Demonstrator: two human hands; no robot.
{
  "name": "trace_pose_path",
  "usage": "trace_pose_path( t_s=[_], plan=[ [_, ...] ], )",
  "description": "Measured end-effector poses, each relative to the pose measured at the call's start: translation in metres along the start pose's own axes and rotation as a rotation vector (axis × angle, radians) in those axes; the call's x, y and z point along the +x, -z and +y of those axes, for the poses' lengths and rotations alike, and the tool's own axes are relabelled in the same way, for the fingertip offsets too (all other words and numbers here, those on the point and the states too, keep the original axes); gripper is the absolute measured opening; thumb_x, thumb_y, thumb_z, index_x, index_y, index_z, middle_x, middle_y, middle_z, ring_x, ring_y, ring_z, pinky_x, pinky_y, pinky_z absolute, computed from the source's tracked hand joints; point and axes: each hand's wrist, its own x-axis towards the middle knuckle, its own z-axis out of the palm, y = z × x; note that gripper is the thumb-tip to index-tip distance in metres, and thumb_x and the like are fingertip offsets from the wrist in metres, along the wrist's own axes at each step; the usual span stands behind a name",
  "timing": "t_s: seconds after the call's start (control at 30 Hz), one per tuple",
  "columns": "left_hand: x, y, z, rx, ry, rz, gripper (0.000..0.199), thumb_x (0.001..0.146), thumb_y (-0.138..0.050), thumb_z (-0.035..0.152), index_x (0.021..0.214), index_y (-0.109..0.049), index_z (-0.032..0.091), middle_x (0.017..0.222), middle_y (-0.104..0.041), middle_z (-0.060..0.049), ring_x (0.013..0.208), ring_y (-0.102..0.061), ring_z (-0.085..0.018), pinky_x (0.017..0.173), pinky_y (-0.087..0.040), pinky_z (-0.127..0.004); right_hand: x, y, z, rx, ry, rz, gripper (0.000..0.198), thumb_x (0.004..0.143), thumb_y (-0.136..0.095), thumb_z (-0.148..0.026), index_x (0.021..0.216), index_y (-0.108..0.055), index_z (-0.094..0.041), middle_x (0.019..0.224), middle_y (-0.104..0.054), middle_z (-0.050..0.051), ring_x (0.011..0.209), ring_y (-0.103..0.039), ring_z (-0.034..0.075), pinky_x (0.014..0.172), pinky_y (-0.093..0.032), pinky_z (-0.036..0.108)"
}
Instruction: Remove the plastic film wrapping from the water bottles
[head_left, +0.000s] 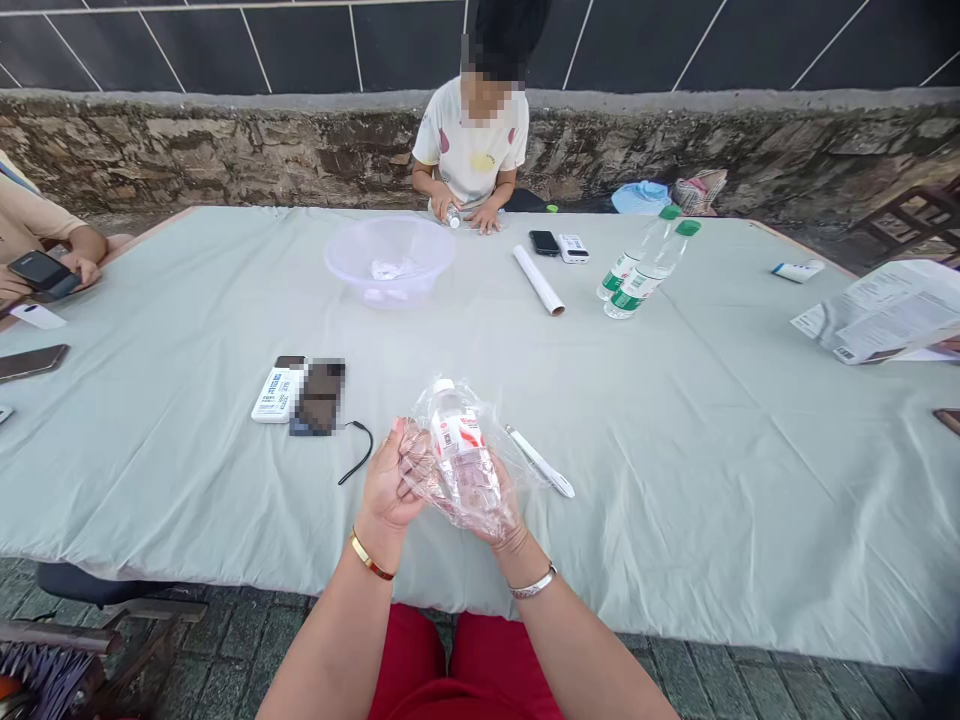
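A clear plastic water bottle [465, 455] with a white cap and a red-and-white label lies in a sheet of thin clear plastic film [420, 455], just above the table's near edge. My left hand [388, 480] grips the gathered film at the bottle's left side. Beneath and to the right of the bottle, my right hand [506, 505] holds it through the film; its fingers are partly hidden behind them. A white strap-like strip [541, 462] lies on the cloth to the right, and a black wrist cord [360, 455] is near my left hand.
On the cloth-covered table [675, 450] are a white power bank [276, 390], a blurred phone [319, 398], a translucent basin [390, 258], a white roll [538, 280] and two green-capped bottles [637, 275]. Across sits a person [474, 150] handling a bottle. Others sit at both sides.
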Motion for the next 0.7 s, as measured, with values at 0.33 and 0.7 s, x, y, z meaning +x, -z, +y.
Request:
trace_pose_path(
  t_s=[0.33, 0.7],
  plan=[
    [-0.010, 0.029, 0.005, 0.051, -0.018, -0.118, 0.047, 0.084, -0.062, 0.040, 0.059, -0.028, 0.019, 0.048, -0.021, 0.011, 0.033, 0.000, -0.001, 0.026, -0.012, -0.011, -0.006, 0.022, 0.002, -0.211, 0.005, -0.094, 0.053, 0.065, -0.078, -0.053, 0.105, -0.067, -0.021, 0.101, -0.068, 0.006, 0.087, -0.064, 0.019, 0.081, -0.050, 0.034],
    [-0.032, 0.025, 0.060, 0.277, -0.290, 0.040, 0.054, 0.068, -0.076, 0.049, 0.056, -0.032, 0.019, 0.046, -0.027, 0.010, 0.029, -0.014, 0.000, 0.023, -0.014, -0.012, -0.015, 0.016, 0.004, -0.118, 0.052, -0.083, 0.039, 0.064, -0.082, -0.036, 0.094, -0.064, -0.022, 0.091, -0.070, 0.005, 0.091, -0.067, 0.024, 0.078, -0.055, 0.043]
  ],
)
